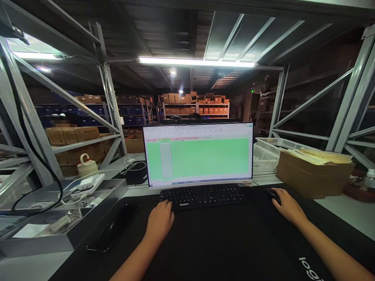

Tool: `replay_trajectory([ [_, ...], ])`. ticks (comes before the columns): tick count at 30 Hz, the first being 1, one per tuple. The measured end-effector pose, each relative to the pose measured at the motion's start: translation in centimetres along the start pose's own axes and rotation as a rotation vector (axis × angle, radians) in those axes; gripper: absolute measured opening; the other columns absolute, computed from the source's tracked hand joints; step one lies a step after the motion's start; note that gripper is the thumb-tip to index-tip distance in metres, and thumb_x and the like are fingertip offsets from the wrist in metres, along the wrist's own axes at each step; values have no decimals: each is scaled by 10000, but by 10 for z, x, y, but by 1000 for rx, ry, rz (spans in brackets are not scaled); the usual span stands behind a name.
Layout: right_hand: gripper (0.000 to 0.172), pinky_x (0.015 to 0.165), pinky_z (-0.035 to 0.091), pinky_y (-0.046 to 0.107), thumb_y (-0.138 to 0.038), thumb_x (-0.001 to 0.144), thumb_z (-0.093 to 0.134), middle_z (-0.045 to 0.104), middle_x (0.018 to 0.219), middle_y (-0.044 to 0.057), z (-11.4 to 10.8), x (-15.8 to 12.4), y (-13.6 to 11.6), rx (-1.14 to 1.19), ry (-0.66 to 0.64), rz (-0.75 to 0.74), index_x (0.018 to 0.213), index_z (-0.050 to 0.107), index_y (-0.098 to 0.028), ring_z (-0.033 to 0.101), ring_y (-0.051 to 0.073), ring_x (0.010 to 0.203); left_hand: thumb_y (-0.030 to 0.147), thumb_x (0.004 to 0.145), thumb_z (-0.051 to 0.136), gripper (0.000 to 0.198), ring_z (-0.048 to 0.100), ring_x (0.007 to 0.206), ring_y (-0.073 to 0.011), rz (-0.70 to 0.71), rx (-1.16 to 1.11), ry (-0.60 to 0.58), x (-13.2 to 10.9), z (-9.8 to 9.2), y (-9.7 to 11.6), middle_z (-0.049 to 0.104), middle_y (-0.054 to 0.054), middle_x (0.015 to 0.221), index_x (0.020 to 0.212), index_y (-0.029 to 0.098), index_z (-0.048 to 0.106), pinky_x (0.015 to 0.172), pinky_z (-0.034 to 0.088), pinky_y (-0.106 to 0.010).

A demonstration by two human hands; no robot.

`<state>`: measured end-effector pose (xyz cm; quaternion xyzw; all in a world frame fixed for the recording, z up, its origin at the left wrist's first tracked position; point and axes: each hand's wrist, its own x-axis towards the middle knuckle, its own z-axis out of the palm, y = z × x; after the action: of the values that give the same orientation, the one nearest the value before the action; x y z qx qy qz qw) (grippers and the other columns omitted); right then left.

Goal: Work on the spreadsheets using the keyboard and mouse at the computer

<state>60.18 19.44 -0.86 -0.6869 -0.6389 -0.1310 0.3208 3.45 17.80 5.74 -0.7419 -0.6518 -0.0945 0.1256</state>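
My left hand (160,219) rests at the lower left corner of the black keyboard (202,196), its fingers stretched over the edge keys and holding nothing. My right hand (288,205) lies over a dark computer mouse (273,193), fingers curved round it; the palm hides part of the mouse. Behind the keyboard stands a monitor (205,156) showing a spreadsheet with green cells and one pale selected column. Keyboard, mouse and both hands are on a large black desk mat (216,238).
On the left are a grey tray (70,230) with a power strip (88,185), a black glossy object (113,230) and a cream lidded jug (87,167). At right stand a cardboard box (310,175) of papers and white baskets (265,158). Metal shelf posts flank the desk.
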Motion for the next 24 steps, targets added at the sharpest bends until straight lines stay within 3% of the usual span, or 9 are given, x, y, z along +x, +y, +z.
replay_trajectory([
  [9, 474, 1044, 507, 417, -406, 834, 481, 643, 1306, 99, -10, -3, -8, 85, -129, -58, 1260, 629, -261, 649, 265, 1187, 200, 955, 400, 465, 553, 1339, -280, -5, 34, -3, 0, -1, 3, 591, -173, 1460, 1369, 101, 588, 1090, 448, -404],
  [24, 507, 1032, 533, 441, -542, 887, 449, 622, 1336, 102, 0, -2, -1, 48, -100, -37, 1277, 661, -298, 643, 282, 1214, 171, 926, 439, 440, 563, 1322, -282, 2, -2, 18, -1, 2, 3, 599, -174, 1443, 1333, 145, 603, 1071, 462, -422],
])
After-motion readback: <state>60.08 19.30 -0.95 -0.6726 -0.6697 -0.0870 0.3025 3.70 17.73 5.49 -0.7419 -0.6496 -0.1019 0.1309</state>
